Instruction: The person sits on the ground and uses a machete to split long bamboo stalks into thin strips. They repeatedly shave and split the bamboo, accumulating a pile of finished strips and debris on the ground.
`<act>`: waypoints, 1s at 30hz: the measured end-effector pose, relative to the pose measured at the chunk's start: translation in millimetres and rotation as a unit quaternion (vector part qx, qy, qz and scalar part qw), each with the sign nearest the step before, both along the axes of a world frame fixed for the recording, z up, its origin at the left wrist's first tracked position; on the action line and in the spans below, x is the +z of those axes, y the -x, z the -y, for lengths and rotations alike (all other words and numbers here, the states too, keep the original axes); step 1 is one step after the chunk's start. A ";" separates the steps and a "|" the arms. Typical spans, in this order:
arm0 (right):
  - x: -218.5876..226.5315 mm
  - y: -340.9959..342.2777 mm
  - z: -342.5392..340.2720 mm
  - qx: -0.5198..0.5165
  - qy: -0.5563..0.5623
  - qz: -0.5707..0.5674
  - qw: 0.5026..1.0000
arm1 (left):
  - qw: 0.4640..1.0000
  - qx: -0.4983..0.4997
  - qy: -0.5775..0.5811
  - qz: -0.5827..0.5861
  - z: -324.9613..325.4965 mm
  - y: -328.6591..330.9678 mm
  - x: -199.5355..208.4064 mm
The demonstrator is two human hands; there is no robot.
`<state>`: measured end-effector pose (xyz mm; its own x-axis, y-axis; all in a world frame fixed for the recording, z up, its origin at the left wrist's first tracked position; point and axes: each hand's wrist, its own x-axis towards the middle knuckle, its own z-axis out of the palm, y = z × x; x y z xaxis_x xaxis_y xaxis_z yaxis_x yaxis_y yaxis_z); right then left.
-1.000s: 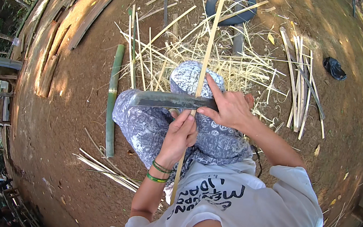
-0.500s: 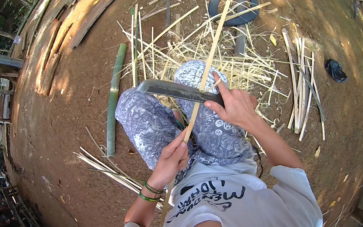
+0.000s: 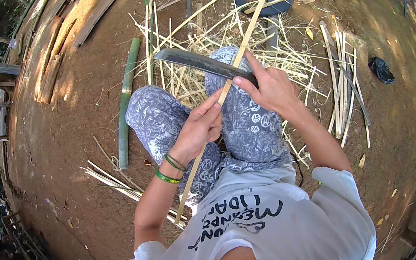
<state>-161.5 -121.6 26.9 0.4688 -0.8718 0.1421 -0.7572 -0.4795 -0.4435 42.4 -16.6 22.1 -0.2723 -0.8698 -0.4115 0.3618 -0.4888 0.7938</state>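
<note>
We clench the bamboo strip in our left hand and grip the machete in our right hand, blade partway along it, shavings below, most length unshaved.

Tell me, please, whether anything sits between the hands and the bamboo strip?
Nothing visible does. The left hand already grips the bamboo strip directly, and the right hand holds the knife pressed across it, above the patterned trousers.

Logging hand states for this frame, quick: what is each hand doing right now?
Left hand: closed around the long bamboo strip.
Right hand: closed on the handle of the big knife, whose blade lies across the strip.
</note>
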 end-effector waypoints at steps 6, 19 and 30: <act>-15.5 5.6 -2.7 -0.006 0.018 -0.016 1.000 | 1.000 -0.002 -0.022 0.008 -52.8 -0.5 -4.2; -16.8 3.5 -3.8 0.014 -0.029 0.007 0.999 | 0.997 0.026 0.005 0.069 -78.9 0.1 -4.3; -31.0 12.2 6.8 -0.012 -0.011 0.080 0.997 | 0.994 0.034 -0.093 0.035 -112.3 -4.5 -5.7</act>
